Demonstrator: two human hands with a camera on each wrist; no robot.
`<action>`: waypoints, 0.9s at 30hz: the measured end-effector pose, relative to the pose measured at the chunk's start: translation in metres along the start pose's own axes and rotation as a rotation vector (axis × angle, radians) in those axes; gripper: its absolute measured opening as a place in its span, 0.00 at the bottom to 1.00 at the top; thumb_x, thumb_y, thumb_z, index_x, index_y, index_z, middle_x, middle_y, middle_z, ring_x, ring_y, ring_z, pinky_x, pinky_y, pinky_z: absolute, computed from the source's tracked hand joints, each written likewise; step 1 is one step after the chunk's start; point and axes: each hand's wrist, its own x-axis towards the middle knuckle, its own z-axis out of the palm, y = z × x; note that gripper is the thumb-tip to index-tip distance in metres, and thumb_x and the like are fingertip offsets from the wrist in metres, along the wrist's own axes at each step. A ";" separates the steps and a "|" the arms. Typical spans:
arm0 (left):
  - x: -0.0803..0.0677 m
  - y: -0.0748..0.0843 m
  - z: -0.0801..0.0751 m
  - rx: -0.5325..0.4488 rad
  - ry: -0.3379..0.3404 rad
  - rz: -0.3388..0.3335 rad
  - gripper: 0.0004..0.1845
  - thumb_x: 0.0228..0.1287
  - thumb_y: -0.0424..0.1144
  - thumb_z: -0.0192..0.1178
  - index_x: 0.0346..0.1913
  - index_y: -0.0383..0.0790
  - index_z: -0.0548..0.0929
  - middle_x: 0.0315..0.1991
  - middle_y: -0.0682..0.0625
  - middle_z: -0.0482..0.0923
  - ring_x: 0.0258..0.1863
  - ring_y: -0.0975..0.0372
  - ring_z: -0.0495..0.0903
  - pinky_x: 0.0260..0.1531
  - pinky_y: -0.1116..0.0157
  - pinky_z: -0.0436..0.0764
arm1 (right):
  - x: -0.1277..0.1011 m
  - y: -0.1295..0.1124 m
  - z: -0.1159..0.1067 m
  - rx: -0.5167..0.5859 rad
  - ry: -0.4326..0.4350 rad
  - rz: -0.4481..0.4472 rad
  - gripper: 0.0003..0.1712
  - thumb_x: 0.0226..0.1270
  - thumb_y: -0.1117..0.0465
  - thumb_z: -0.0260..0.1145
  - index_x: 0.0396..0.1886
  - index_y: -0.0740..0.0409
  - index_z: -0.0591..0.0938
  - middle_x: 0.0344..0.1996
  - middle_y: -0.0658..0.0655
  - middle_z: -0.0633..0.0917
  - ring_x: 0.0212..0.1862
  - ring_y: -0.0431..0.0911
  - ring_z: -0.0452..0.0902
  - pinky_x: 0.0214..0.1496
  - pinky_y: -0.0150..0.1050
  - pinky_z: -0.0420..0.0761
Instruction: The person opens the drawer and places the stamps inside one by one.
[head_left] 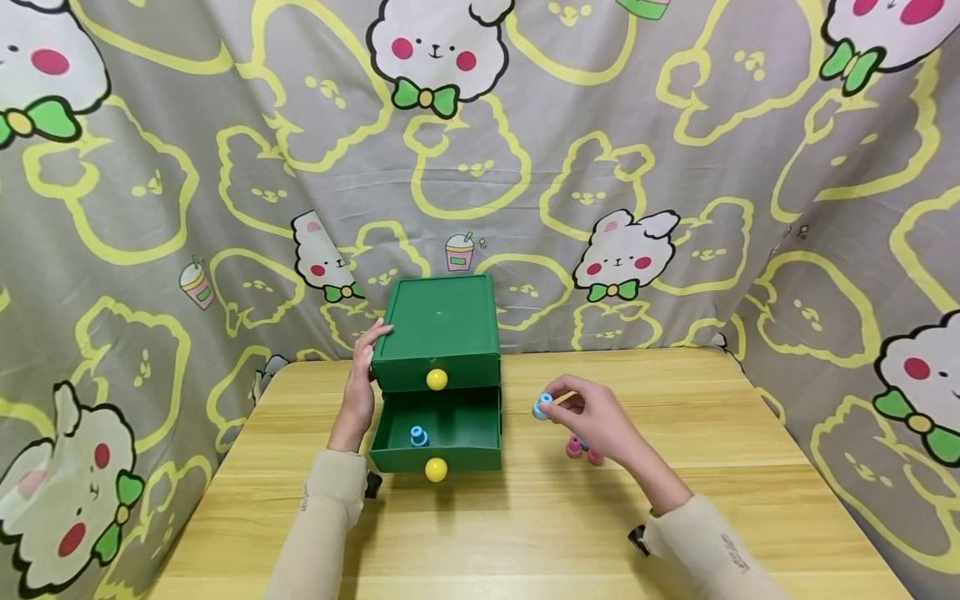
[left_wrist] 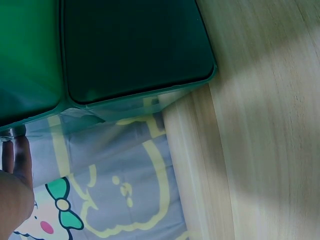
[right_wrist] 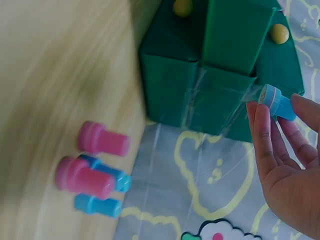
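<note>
Pink stamps [head_left: 583, 450] beside right hand [head_left: 596, 421]

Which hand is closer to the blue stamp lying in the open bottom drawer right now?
Left. The left hand rests on the green drawer box, just beside the blue stamp in the drawer. The right hand is farther right, pinching another blue stamp.

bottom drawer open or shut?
Open. The bottom drawer is pulled out past the top drawer, and a blue stamp shows inside.

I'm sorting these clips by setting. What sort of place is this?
Probably a home-made recording corner, not a workshop or kitchen: a small wooden table hemmed in by a cartoon-bunny cloth backdrop, with only a green toy drawer chest and small plastic stampers on it.
</note>
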 end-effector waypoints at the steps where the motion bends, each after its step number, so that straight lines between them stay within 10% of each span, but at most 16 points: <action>1: 0.000 0.000 0.000 0.000 0.001 -0.001 0.28 0.84 0.43 0.28 0.75 0.38 0.66 0.84 0.46 0.49 0.82 0.48 0.45 0.67 0.37 0.56 | 0.001 -0.004 0.001 0.008 -0.003 -0.003 0.08 0.71 0.52 0.71 0.44 0.48 0.85 0.41 0.50 0.90 0.41 0.42 0.88 0.46 0.39 0.85; 27: 0.000 -0.001 0.000 -0.001 0.005 -0.004 0.28 0.83 0.44 0.28 0.75 0.38 0.67 0.83 0.49 0.50 0.82 0.49 0.45 0.68 0.36 0.55 | 0.023 -0.048 0.037 0.086 -0.101 -0.113 0.06 0.71 0.55 0.71 0.44 0.48 0.86 0.42 0.50 0.87 0.41 0.46 0.87 0.45 0.37 0.85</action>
